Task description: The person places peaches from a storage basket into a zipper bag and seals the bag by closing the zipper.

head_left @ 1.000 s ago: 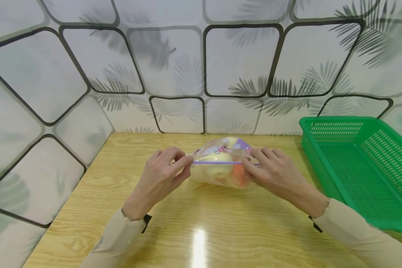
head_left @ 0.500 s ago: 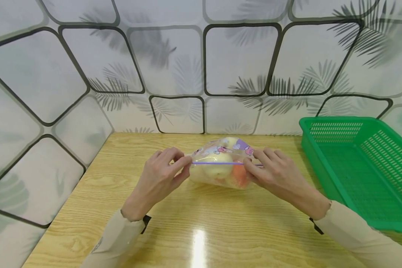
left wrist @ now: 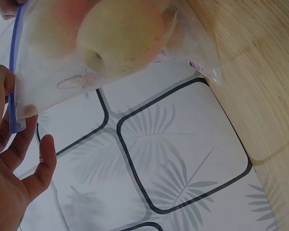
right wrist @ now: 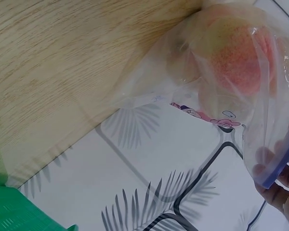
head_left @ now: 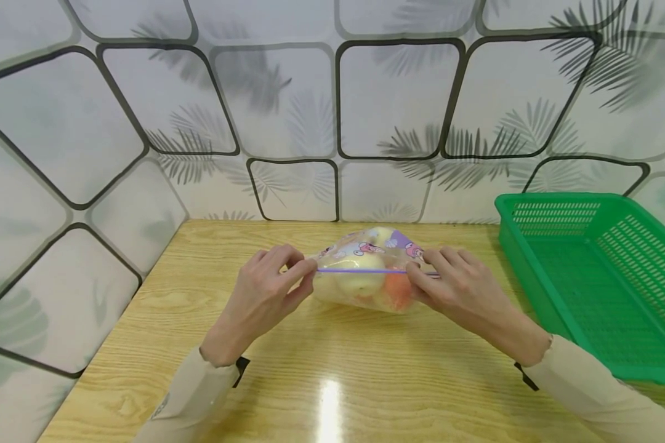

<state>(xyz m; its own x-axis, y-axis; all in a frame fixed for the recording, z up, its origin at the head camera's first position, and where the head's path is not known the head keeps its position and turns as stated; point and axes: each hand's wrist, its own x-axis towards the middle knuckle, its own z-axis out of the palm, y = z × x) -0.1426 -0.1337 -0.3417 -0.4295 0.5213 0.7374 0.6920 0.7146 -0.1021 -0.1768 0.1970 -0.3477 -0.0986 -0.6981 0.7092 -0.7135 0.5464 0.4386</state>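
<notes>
A clear zip bag (head_left: 338,286) with cartoon prints and a purple zip strip lies on the wooden table, filled with several round fruits that look like peaches. One pale yellow fruit (left wrist: 123,36) and a red-blushed one (right wrist: 241,60) show through the plastic. At the strip's left end my left hand (head_left: 271,280) pinches the bag between thumb and forefinger. My right hand (head_left: 454,283) pinches the zip strip nearer its right end, with thumb in front and fingers behind. In the right wrist view the blue-looking strip (right wrist: 282,163) runs between the fingers.
A green plastic basket (head_left: 548,295) stands on the table (head_left: 288,381) to the right, beyond my right forearm. Behind the table rises a wall (head_left: 288,111) covered with a leaf and rounded-frame pattern.
My right hand has slid slightly to the right along the zip strip. The left hand stays at the left end, and the bag has hardly moved.
</notes>
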